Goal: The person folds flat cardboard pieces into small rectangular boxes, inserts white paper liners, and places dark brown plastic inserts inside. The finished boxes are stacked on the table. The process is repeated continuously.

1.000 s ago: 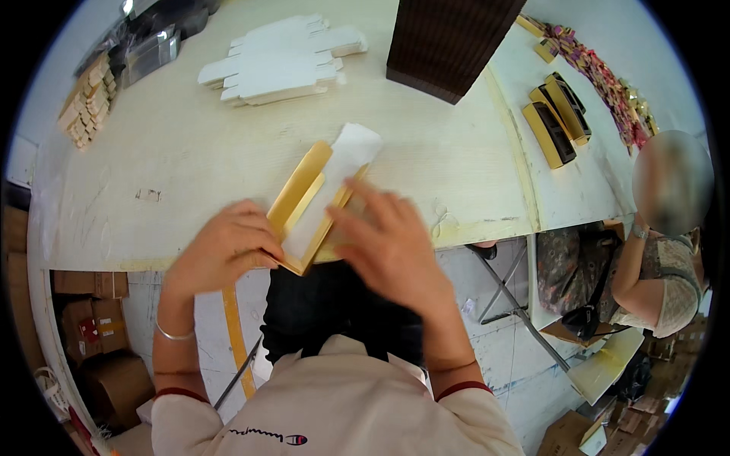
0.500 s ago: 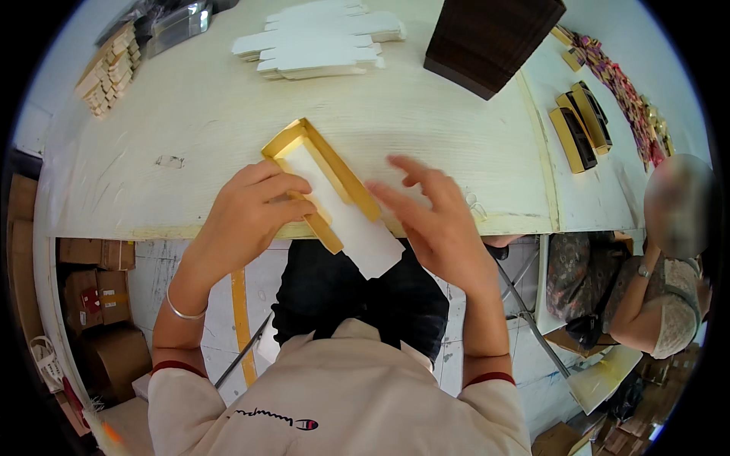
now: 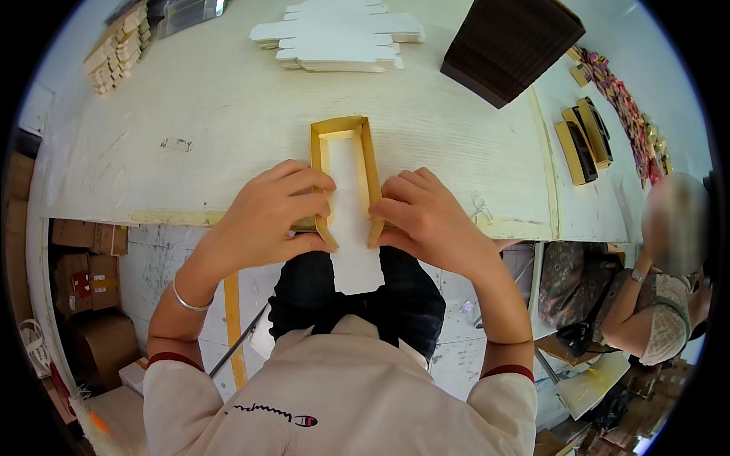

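1. While it lies at the table's [image 3: 190,99] near edge, the gold tray [image 3: 344,128] is pinched at its left wall by the left hand [image 3: 275,213], fingers curled.
2. Its white liner [image 3: 351,220] overhangs the edge.
3. Curled right hand [image 3: 427,220] grips the right wall.
4. White flat cartons [image 3: 342,38] and a dark box stack [image 3: 509,42] lie beyond.

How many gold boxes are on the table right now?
3: one gold tray between the left hand and right hand, two gold boxes at the table's right edge.
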